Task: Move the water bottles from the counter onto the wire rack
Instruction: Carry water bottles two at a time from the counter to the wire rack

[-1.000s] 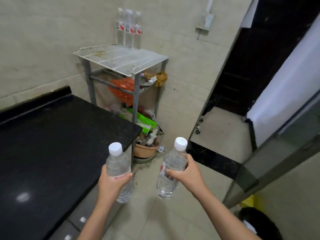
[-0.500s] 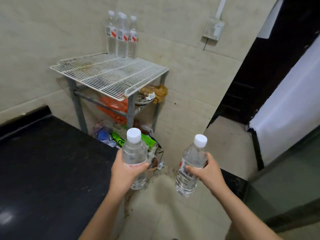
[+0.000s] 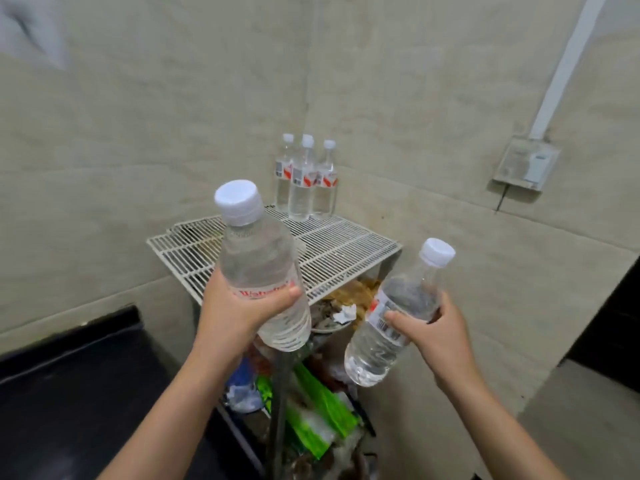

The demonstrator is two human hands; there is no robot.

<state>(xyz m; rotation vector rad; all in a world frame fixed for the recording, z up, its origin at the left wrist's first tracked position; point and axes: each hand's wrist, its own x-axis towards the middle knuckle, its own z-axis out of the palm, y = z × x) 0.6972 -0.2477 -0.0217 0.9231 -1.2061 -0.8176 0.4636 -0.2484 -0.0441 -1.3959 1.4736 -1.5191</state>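
Observation:
My left hand (image 3: 235, 306) grips a clear water bottle (image 3: 258, 258) with a white cap, held up in front of the white wire rack (image 3: 339, 251) and tilted slightly left. My right hand (image 3: 436, 330) grips a second clear bottle (image 3: 398, 313) with a red and white label, tilted to the right, just off the rack's front right corner. Three more water bottles (image 3: 304, 181) stand upright together at the rack's back, in the wall corner.
The black counter (image 3: 69, 393) lies at lower left, beside the rack. Under the rack's top sit cluttered shelves with a green package (image 3: 318, 407) and crumpled bags. A wall socket box (image 3: 524, 162) hangs at right; a dark doorway (image 3: 609, 323) opens at far right.
Both hands have carried their bottles up and forward toward the rack, which now sits closer and directly behind the bottles. The counter has slid to the lower left of view.

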